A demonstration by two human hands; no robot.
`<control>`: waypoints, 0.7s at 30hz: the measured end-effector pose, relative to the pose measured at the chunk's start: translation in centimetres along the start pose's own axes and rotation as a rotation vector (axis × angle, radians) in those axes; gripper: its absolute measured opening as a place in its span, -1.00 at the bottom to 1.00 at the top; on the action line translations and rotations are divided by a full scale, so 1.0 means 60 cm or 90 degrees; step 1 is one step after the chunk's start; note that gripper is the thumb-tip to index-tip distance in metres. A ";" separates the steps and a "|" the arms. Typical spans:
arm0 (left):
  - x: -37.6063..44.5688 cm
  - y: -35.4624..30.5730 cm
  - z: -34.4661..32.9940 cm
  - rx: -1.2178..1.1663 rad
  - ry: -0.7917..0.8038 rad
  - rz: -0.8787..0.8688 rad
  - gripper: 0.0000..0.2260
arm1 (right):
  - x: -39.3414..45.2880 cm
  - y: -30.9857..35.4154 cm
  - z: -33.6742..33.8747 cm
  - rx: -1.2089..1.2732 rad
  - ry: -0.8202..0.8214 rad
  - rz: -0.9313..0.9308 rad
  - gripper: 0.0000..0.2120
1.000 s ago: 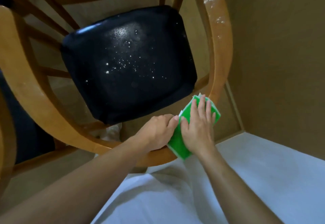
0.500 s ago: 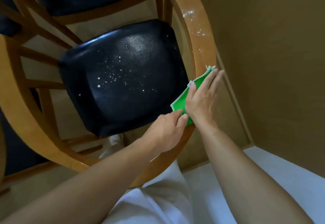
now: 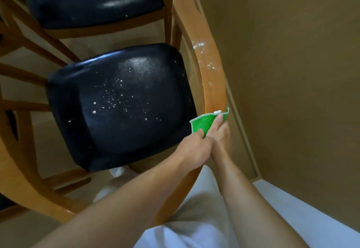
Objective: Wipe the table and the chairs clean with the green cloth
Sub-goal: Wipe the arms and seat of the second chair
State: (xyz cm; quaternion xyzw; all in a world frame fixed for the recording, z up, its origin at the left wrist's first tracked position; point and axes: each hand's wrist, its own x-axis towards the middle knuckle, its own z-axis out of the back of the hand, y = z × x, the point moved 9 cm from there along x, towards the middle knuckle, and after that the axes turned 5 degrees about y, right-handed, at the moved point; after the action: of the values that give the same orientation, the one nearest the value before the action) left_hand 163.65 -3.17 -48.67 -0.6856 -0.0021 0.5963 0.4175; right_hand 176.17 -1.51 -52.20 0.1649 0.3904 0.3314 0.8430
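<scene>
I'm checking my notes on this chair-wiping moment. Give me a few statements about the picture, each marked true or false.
1. The green cloth lies against the chair's curved wooden rail. True.
2. The black seat is spotless. False: white specks dot it.
3. Only the left hand touches the cloth. False: the right hand presses on it too.
4. White specks sit on the rail beyond the cloth. True.

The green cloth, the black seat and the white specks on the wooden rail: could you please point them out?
green cloth (image 3: 202, 124), head view, its bare textured face.
black seat (image 3: 120, 107), head view, middle of the cushion.
white specks (image 3: 197, 44), head view, the upper cluster on the rail.
</scene>
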 end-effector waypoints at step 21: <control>0.140 -0.197 0.173 -0.525 -0.376 -0.093 -0.37 | 0.251 0.364 -0.049 -0.196 0.081 0.399 -0.54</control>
State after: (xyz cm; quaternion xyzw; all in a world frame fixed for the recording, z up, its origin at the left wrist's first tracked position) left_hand 163.46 14.67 -48.12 -0.5938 -0.4030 0.6832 0.1349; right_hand 171.70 24.78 -50.61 0.1268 0.3181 0.6387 0.6891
